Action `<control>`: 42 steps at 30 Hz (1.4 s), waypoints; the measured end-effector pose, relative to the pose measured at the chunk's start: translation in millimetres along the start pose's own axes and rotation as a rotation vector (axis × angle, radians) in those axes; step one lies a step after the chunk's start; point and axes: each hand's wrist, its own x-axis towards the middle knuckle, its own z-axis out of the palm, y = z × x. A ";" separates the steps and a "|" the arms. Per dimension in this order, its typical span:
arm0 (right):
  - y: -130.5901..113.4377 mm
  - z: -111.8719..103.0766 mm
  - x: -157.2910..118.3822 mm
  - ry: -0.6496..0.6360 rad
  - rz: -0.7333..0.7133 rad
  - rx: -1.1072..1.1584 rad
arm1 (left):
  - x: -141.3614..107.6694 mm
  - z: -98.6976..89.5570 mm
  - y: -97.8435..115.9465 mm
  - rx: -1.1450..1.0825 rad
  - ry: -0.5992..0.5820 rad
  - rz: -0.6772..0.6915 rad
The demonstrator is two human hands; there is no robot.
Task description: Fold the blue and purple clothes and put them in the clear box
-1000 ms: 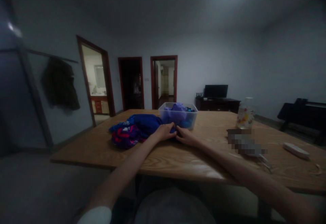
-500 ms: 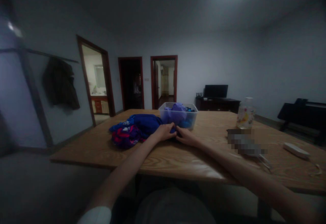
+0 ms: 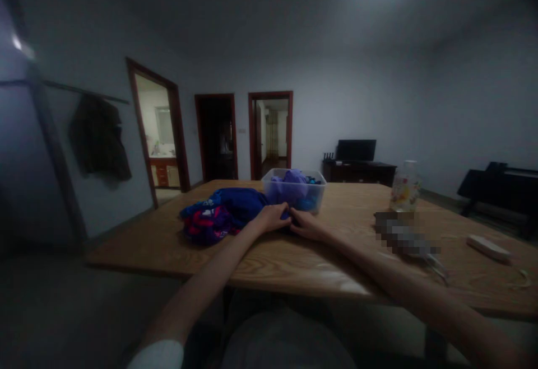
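L hand & R hand same spot as a sec ago, arms stretched fwd, fingertips nearly meeting at blue cloth (can't tell if pinching), which lies on table near tub w/ purple cloth.

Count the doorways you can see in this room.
3: the left doorway, lit inside; the middle doorway, dark inside; and the right doorway, also lit inside. Their lower ends are partly behind the table. Others may be out of view.
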 end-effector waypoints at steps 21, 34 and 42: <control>-2.4 -1.7 -0.2 -0.024 -0.031 -0.074 | -0.7 -3.7 1.0 0.002 -0.024 0.016; 2.9 2.4 0.1 -0.002 -0.046 -0.037 | -0.8 -4.7 2.7 0.007 -0.029 0.010; -1.7 -1.7 -0.3 -0.009 -0.046 -0.039 | -0.7 -4.9 2.5 0.007 -0.028 0.015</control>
